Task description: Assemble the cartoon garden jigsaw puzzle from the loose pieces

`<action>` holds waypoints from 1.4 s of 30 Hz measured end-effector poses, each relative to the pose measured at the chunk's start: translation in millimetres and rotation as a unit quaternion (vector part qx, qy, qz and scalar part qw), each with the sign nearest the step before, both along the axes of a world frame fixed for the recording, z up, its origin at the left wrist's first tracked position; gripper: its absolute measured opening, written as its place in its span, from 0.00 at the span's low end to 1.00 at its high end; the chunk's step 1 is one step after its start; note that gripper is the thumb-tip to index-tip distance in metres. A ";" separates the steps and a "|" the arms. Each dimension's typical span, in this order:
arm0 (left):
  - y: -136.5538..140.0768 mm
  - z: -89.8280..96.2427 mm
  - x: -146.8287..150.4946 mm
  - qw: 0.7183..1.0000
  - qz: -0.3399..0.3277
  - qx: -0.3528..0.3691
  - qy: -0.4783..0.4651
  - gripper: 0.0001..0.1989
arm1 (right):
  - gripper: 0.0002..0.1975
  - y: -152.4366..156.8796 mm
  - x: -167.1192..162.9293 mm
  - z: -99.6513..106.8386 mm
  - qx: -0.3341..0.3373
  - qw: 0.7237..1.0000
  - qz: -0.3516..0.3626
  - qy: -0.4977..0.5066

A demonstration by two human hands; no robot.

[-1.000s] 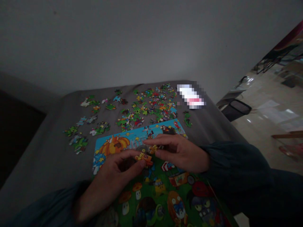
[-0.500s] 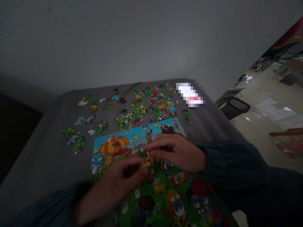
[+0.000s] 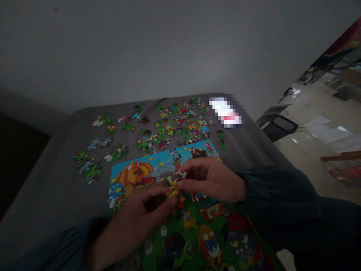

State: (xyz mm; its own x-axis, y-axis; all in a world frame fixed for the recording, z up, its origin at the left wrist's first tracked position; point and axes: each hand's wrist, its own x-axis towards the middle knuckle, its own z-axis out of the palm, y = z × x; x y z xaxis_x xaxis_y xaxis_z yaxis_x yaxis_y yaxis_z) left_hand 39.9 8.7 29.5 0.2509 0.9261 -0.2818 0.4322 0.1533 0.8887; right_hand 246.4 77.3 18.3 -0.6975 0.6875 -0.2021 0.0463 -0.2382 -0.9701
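Observation:
My left hand (image 3: 135, 220) reaches in from the lower left, with thumb and index finger pinching a yellow-orange jigsaw puzzle piece (image 3: 173, 192). Opposite it, the fingers of my right hand (image 3: 213, 178) are closed on a puzzle piece (image 3: 181, 175) with a pale edge. The two pieces are close together; whether they are joined I cannot tell. Beneath both hands lies a colourful cartoon puzzle picture (image 3: 135, 174), with a pumpkin at its upper left and green ground nearer me. My hands cover part of its middle.
Loose puzzle pieces (image 3: 160, 130) are scattered beyond the picture, with smaller groups (image 3: 90, 169) to the left. A blurred-out bright phone-like object (image 3: 225, 112) lies at the far right of the grey cloth surface (image 3: 56, 195). A wall (image 3: 141, 49) stands behind.
My right fingers have curled in from a more stretched pose, and a pale-edged piece now shows at their tips. My left hand has barely moved.

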 end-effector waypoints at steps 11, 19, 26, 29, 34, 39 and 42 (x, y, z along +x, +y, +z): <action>1.0 3.2 -1.6 0.999 0.029 -0.016 0.000 0.21 | 0.15 -0.9 1.0 6.4 0.168 0.985 -0.027 -0.038; 2.1 6.2 3.5 0.998 0.057 -0.037 -0.015 0.20 | 0.13 -4.0 -0.1 9.0 0.232 0.972 -0.029 -0.034; 0.5 8.7 5.7 0.971 0.190 -0.044 -0.138 0.22 | 0.18 -8.1 -1.5 12.5 0.107 0.994 -0.029 -0.004; -1.6 10.2 7.9 0.917 0.271 -0.121 -0.266 0.23 | 0.14 -11.4 -2.7 13.6 0.155 0.987 0.015 -0.025; -6.9 2.9 12.5 0.885 0.216 -0.189 -0.366 0.22 | 0.16 -15.2 -7.3 14.5 0.212 0.974 0.044 -0.066; -11.4 -0.9 14.2 0.904 0.105 -0.171 -0.377 0.21 | 0.14 -18.2 -11.4 14.6 0.260 0.959 0.023 -0.111; -11.8 0.4 12.3 0.901 0.097 -0.162 -0.391 0.21 | 0.08 -17.3 -10.9 12.7 0.258 0.958 0.006 -0.126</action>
State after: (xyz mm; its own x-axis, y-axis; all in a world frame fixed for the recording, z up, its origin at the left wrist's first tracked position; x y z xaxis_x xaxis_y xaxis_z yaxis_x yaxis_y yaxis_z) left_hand 52.2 -3.1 29.9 0.3327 0.8748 -0.3523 -0.3697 0.4647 0.8046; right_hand 235.5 60.1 30.9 -0.6801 0.7331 0.0005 0.2933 0.2727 -0.9163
